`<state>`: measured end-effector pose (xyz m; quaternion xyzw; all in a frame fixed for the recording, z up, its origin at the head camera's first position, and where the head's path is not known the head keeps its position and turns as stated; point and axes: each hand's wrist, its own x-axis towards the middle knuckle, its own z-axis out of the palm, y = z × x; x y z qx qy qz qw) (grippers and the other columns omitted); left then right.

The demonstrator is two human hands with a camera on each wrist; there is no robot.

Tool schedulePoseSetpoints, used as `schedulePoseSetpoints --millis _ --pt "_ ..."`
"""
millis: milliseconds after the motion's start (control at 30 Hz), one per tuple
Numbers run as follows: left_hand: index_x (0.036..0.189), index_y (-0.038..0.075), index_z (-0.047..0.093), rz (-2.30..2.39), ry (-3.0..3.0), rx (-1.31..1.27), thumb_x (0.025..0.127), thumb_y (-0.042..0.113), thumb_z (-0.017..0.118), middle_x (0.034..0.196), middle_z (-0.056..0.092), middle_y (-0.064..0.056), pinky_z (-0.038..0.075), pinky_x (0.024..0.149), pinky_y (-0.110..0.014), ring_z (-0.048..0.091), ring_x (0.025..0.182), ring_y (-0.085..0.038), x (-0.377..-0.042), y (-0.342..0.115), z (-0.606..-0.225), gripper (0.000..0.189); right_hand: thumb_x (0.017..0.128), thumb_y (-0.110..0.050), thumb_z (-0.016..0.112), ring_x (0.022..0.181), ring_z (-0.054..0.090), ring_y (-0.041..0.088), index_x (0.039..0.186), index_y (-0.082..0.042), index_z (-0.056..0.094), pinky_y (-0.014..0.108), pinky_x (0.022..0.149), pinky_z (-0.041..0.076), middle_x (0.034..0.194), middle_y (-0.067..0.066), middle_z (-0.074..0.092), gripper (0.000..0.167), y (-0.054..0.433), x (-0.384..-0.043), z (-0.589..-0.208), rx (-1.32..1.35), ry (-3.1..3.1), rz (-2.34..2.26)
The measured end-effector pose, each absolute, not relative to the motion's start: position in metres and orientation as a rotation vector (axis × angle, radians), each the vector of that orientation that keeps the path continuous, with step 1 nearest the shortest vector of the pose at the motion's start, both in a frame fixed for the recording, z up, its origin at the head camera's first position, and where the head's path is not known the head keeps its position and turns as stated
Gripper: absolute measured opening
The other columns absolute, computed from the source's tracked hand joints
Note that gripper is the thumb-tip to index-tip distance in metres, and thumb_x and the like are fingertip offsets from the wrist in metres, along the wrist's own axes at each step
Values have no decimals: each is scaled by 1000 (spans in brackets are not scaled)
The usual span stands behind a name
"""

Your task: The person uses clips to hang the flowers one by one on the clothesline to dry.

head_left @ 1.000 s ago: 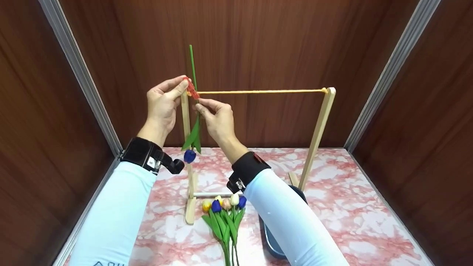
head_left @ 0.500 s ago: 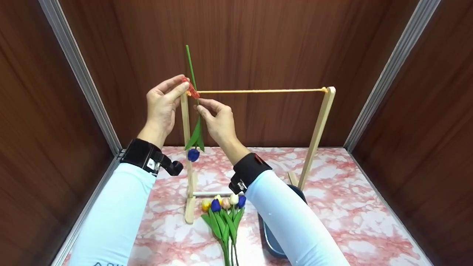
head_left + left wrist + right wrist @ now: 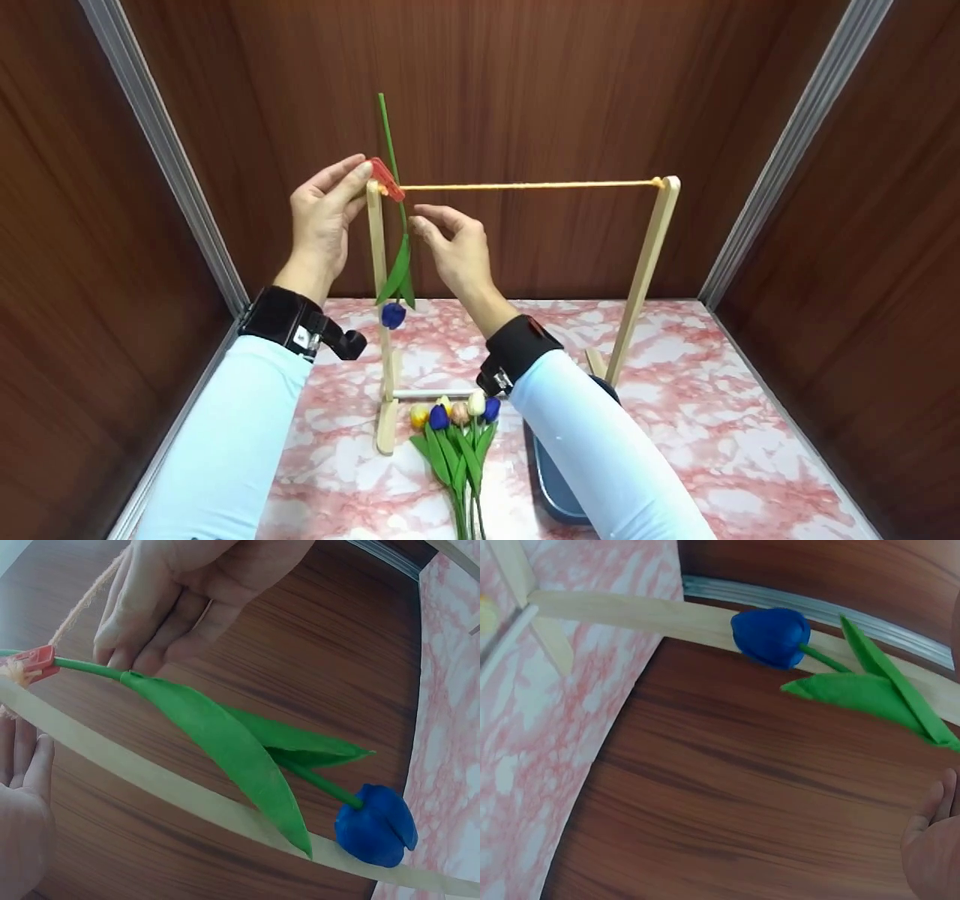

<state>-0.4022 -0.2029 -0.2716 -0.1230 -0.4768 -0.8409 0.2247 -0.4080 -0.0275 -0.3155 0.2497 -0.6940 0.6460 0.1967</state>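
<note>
At the left end of the yellow cord (image 3: pixel 525 185), a red clothespin (image 3: pixel 387 180) grips a tulip stem against the cord. My left hand (image 3: pixel 321 210) has thumb and fingertips at the clothespin's upper end, pinching it. The blue tulip (image 3: pixel 394 315) hangs head down, its bare green stem rising above the cord. Beside the stem, my right hand (image 3: pixel 461 247) holds nothing, fingers loosely bent and a small gap away. In the left wrist view the clothespin (image 3: pixel 37 660) sits by the cord's knot, next to the post top; its handle end is out of frame.
Wooden posts (image 3: pixel 645 277) carry the cord, with a white bar (image 3: pixel 435 394) low between them. Several tulips (image 3: pixel 457 450), yellow, blue, pink and white, lie on the marbled table (image 3: pixel 720 435). A dark blue tray (image 3: pixel 555 487) is partly hidden under my right forearm.
My right hand has let go of the stem and moved slightly right. My left hand has shifted a little left, baring more of the clothespin. The tulip head has swung slightly right.
</note>
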Motion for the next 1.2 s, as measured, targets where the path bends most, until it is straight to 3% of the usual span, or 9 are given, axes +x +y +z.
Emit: schedulePoseSetpoints --millis 133,400,500,700,833,933,1200 --pt "117 -3 77 -2315 -1309 -333 98 4 77 103 81 -7 60 97 -31 75 99 -20 -401 -206 -274 20 102 -5 72 103 75 32 119 3 77 28 89 62 109 14 80 20 -18 -409 -318 689 -1923 1830" --pt "126 -14 68 -2208 -1322 -333 99 3 75 105 80 -12 60 103 -37 76 98 -19 -397 -209 -286 32 102 -4 72 95 75 22 112 4 78 29 88 62 102 15 80 14 12 -404 -329 687 -1907 1780" --pt "121 -11 73 -2047 -1350 -279 97 4 78 107 80 -13 59 102 -36 76 98 -18 -392 -212 -297 28 102 -6 73 95 75 19 110 2 78 29 89 62 101 15 80 13 26 -399 -335 702 -1920 1727" --pt "104 -1 80 -1637 -1359 -133 92 9 85 97 79 -3 59 85 -27 72 90 -17 -370 -209 -323 17 100 -8 76 88 72 14 107 -2 80 23 78 58 99 8 79 10 57 -386 -349 711 -1958 1591" --pt "96 -3 79 -1494 -1364 -237 90 4 86 91 78 -6 59 74 -24 70 80 -15 -350 -195 -337 12 99 -8 77 87 71 18 106 -3 80 22 75 57 99 6 79 9 77 -379 -358 723 -1981 1526" --pt "92 -1 80 -1394 -1394 -379 88 -2 86 90 78 -8 60 73 -24 71 79 -13 -339 -184 -346 8 100 -10 77 88 72 21 107 -5 80 21 77 57 100 5 79 9 89 -373 -366 724 -2022 1463" --pt "94 5 83 -1261 -1545 -632 84 -5 88 93 79 -7 59 83 -24 70 87 -15 -326 -163 -370 16 100 -9 76 90 72 20 108 -4 80 26 82 59 99 1 79 10 120 -362 -396 761 -2148 1302"
